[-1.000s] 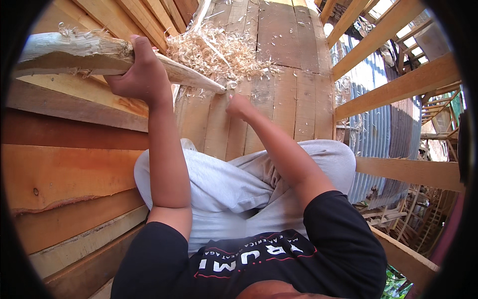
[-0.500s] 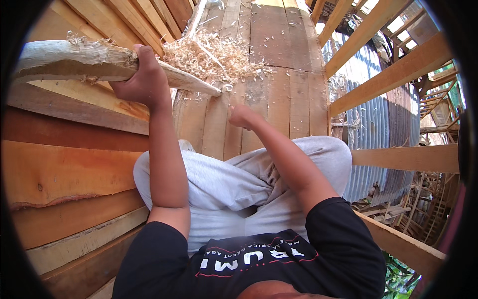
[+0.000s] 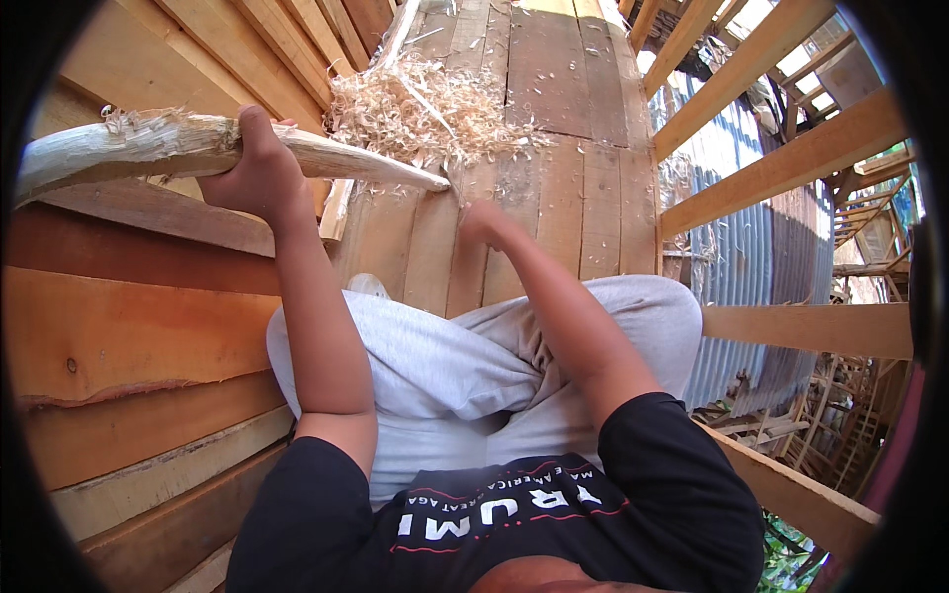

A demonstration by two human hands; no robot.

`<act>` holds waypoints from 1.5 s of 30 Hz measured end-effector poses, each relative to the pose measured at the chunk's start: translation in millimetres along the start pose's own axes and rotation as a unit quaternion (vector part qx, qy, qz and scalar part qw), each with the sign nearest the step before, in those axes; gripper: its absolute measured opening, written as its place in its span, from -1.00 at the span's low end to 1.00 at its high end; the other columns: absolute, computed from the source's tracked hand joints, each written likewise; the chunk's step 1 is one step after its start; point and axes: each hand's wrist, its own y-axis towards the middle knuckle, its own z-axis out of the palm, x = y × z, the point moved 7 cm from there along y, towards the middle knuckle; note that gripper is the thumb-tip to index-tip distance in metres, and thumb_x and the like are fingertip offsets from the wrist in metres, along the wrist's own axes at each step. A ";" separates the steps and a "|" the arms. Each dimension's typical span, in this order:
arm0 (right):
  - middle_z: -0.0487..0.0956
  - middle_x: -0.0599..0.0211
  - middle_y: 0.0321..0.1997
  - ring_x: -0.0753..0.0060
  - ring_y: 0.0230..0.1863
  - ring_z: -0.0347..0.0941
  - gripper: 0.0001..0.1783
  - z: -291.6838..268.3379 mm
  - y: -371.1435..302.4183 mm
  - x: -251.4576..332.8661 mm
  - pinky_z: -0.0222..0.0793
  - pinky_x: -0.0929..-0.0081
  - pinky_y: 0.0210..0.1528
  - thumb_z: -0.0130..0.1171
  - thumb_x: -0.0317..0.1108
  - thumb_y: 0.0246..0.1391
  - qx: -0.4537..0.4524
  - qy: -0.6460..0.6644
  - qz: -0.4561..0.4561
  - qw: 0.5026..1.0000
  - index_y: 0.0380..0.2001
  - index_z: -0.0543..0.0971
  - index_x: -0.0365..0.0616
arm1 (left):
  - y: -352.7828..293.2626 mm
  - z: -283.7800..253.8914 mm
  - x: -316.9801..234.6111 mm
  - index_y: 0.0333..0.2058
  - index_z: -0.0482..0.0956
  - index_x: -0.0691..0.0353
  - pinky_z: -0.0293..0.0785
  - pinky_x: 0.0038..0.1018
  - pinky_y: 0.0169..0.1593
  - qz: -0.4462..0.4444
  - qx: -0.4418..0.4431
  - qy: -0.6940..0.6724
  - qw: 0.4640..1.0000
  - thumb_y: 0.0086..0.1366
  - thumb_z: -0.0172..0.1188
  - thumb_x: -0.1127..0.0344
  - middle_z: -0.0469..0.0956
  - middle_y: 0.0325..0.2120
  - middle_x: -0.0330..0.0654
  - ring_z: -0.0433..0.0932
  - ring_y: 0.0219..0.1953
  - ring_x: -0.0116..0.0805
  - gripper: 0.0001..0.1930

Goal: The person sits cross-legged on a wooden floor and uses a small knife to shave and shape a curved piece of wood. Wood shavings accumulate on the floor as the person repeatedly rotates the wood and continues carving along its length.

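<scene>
A long, pale, debarked wooden pole slants from the far left toward the middle, its surface rough and partly shaved. My left hand is closed around it, thumb on top. The pole's narrow tip hovers over or rests on the plank floor; I cannot tell which. Just right of and nearer than that tip is my right hand, slightly blurred, its fingers curled in. Whatever it may hold is hidden.
Curly wood shavings are heaped beyond the pole's tip. Stacked boards line my left side. Along the right runs a wooden railing, with corrugated metal sheets below it. My crossed legs are in front of me.
My left hand has shifted left and a little nearer, and more of the pole shows between it and the tip. My right hand has moved slightly and looks more blurred.
</scene>
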 end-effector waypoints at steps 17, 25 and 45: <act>0.56 -0.09 -0.47 0.10 -0.55 0.52 -0.58 -8.5 -14.6 -8.2 0.40 0.19 -0.53 -0.03 -0.15 0.17 -0.094 0.126 -0.043 0.987 -0.35 0.54 -0.39 | 5.6 0.8 -0.6 0.06 0.30 0.46 0.43 -0.46 0.01 0.024 0.166 0.086 0.982 0.12 0.41 0.28 0.33 0.07 -0.05 0.49 -0.11 -0.37 -0.37; 0.53 0.18 -0.54 0.36 -0.55 0.48 -0.70 -12.2 -1.0 -5.5 0.36 0.35 -0.59 0.13 -0.21 0.15 -0.233 0.223 -0.135 0.937 -0.28 0.51 -0.29 | 13.1 -1.5 -10.6 0.00 0.35 0.36 0.45 -0.43 -0.01 -0.050 0.222 0.092 0.969 0.14 0.27 0.48 0.51 -0.18 -0.08 0.52 -0.15 -0.32 -0.54; 0.36 0.24 -0.72 0.33 -0.70 0.31 -0.30 -11.4 -17.7 38.8 0.27 0.27 -0.64 -0.46 0.08 0.29 -0.089 0.313 -0.015 0.945 -0.60 0.42 -0.29 | -21.8 24.1 -2.2 -0.27 0.38 0.26 0.36 -0.31 -0.18 -0.137 0.295 -0.191 0.926 0.07 0.12 0.57 0.37 -0.52 -0.15 0.40 -0.43 -0.31 -0.77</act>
